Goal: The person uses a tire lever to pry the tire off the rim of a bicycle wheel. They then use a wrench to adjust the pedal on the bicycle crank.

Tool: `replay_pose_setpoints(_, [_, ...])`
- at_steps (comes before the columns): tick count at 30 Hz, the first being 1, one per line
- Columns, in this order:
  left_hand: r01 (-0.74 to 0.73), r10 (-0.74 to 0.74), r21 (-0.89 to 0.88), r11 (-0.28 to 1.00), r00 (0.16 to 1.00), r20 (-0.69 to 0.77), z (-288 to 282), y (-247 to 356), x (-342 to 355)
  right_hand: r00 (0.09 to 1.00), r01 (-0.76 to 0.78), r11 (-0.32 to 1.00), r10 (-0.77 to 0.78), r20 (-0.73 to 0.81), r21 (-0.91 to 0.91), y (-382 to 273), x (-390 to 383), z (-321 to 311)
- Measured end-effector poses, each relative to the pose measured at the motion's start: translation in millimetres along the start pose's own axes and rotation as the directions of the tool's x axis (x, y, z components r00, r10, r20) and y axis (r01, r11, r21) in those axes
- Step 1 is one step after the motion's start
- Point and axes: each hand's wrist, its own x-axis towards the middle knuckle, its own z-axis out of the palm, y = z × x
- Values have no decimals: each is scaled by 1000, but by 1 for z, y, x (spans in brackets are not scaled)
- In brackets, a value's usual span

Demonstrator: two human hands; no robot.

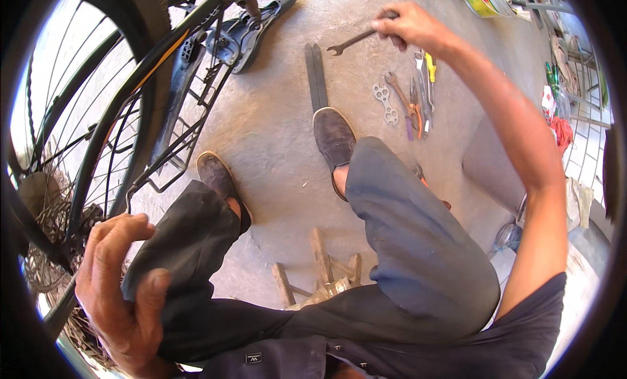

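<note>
My right hand (413, 27) is closed around one end of an open-end wrench (353, 42), raised over the floor at the upper middle. The wrench's free jaw points down and left. My left hand (121, 284) is at the lower left, fingers curved and thumb apart, with nothing in it. It is nearest to the rear wheel hub and sprockets (52, 229) of a bicycle; I cannot tell whether it touches the frame. Below my right hand lie another wrench (396, 88), a flat multi-hole spanner (385, 104), orange-handled pliers (415, 108) and a yellow-handled screwdriver (431, 68).
The bicycle's tyre (140, 26) and rear rack (186, 137) fill the left side. Two dark flat strips (315, 75) lie beyond my right shoe (333, 134). A wooden stool (320, 261) is under me. A grey box (493, 160) and a yellow-labelled bucket (483, 1) stand at the right.
</note>
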Motion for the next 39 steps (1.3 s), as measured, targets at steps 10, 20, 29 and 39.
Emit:
replay_pose_setpoints(10, [122, -122, -22, 992, 993, 3, -4, 6, -5, 971, 210, 972, -220, -91, -110, -50, 84, 58])
replay_pose_setpoints(20, [100, -100, -24, 995, 995, 2, -6, 3, -8, 927, 297, 954, -281, -249, 29, -48, 75, 70])
replay_pose_setpoints(29, [100, -100, -42, 994, 995, -6, -8, 2, -10, 909, 326, 940, -341, -240, -99, -17, 134, 79])
replay_pose_setpoints(39, [39, -38, -17, 999, 999, 36, 4, 2, -5, 791, 595, 803, -591, -160, -25, 9, 176, 104])
